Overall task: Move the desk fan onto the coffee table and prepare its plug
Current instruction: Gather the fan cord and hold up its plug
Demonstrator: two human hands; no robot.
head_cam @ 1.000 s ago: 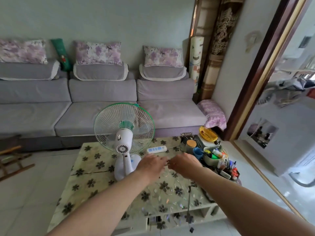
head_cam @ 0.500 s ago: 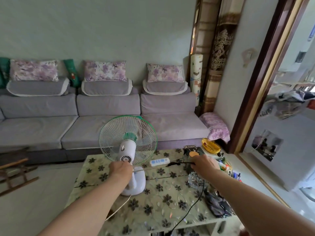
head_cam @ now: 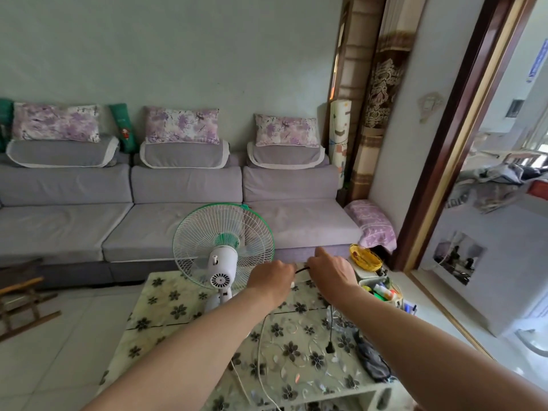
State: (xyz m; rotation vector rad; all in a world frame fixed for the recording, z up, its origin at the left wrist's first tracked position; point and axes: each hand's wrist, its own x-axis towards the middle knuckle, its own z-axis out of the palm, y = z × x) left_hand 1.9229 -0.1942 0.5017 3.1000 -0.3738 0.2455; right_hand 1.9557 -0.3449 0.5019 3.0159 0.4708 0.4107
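Note:
The white desk fan (head_cam: pixel 223 262) with a green-rimmed cage stands upright on the flowered coffee table (head_cam: pixel 166 307), its back toward me. Its white cord (head_cam: pixel 260 351) trails across the tabletop toward the near edge. My left hand (head_cam: pixel 271 280) and my right hand (head_cam: pixel 332 277) are close together just right of the fan, both pinching a thin black cord (head_cam: pixel 301 270) stretched between them. Below my right wrist the black cord hangs down to a small black plug (head_cam: pixel 329 348) over the table. My hands hide most of a white power strip behind them.
An organizer with pens and bottles (head_cam: pixel 382 292) and a yellow basket (head_cam: pixel 364 258) crowd the table's right side, with a dark pouch (head_cam: pixel 370 360) nearer me. A grey sofa (head_cam: pixel 148 226) runs behind the table. A wooden stool (head_cam: pixel 20 304) stands left on the floor.
My left hand has left the fan's stem and moved right to join my right hand on the black cord. The black plug now dangles below my right wrist.

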